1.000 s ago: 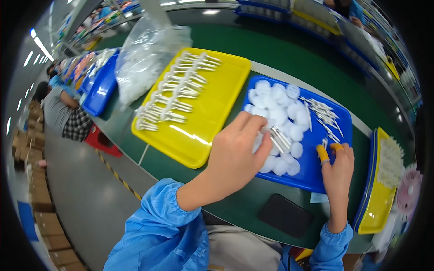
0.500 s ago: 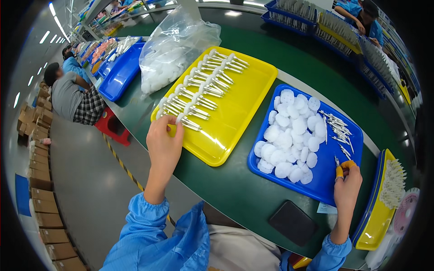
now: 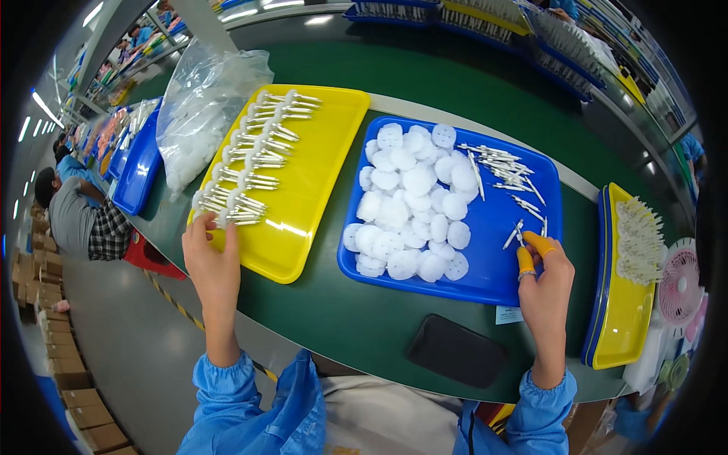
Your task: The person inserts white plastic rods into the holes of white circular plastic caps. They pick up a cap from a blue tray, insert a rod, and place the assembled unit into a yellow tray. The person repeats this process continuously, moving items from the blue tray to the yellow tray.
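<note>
My left hand [image 3: 210, 258] rests at the near left corner of a yellow tray [image 3: 318, 167], its fingertips on a white assembled piece in the rows of white pieces with thin pins [image 3: 254, 163]. My right hand [image 3: 544, 277], with orange finger cots on two fingers, sits at the near right edge of a blue tray [image 3: 493, 235] and pinches a small thin white pin. The blue tray holds a heap of round white discs [image 3: 409, 205] and loose white pins [image 3: 504, 171].
A clear plastic bag of white parts [image 3: 201, 106] lies left of the yellow tray. A black phone [image 3: 457, 351] lies on the green table near me. Stacked yellow and blue trays [image 3: 626, 280] and a small pink fan [image 3: 677, 284] stand at right. A seated person [image 3: 76, 216] is at left.
My left hand has moved from the blue tray across to the yellow tray's near left corner and now touches the rows there. My right hand stays at the blue tray's edge.
</note>
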`<state>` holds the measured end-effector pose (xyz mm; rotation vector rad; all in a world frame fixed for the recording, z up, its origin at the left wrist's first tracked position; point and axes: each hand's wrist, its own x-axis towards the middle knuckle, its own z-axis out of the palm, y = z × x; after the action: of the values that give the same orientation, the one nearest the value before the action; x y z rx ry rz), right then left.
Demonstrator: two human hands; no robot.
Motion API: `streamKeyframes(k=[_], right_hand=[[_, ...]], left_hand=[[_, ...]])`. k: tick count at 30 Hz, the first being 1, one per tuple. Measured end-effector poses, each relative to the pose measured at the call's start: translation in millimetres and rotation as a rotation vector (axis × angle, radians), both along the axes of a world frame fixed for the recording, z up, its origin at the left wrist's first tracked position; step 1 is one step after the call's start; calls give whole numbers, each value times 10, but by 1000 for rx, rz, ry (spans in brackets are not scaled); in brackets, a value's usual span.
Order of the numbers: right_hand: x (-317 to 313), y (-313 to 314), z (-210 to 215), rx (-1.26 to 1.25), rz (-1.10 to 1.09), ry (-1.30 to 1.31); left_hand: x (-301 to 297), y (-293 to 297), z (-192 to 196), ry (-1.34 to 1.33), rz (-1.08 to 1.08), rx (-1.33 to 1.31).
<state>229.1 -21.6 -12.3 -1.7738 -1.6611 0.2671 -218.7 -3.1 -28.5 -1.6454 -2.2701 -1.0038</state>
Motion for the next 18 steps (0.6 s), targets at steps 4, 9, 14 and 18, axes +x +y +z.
streamKeyframes(k=[4,9,14,18], right_hand=[[-4,-24,32,16,9,-23],[-34,-46,59,47,46,-16],[-28,-113,74,45,122,48],[-97,-164,244,19,237,150]], left_hand=[[461,-29,177,-28,-197,89],[1339,-57,473,55,-942,-117],[1547,49,583,169,-1066,-245],[1536,36,658,-180,-1065,-320]])
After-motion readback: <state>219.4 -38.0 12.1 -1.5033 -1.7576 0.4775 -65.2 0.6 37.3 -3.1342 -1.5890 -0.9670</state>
